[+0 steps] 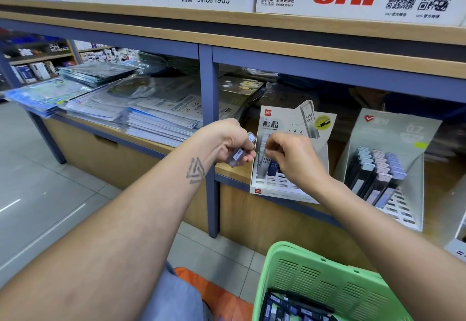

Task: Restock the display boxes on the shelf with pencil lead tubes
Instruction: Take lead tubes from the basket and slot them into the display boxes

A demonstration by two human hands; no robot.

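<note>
My left hand (228,141) grips a small bunch of pencil lead tubes (239,154), their labelled ends poking out toward the white display box (290,189) marked HB 0.5. My right hand (290,154) hovers over that box with its fingers curled at the tubes standing in the slots; whether it pinches one is hidden. A few dark and clear tubes (271,167) stand in the box's rear rows, and its front slots show bare. A second display box (393,129), marked 0.7, stands to the right with several pastel-capped tubes (378,169).
A green plastic basket (315,278) with several more lead tubes sits at the bottom right, by my knee. Stacks of wrapped paper goods (151,116) fill the shelf bay to the left. A blue post (210,129) divides the bays. Grey floor tiles lie at left.
</note>
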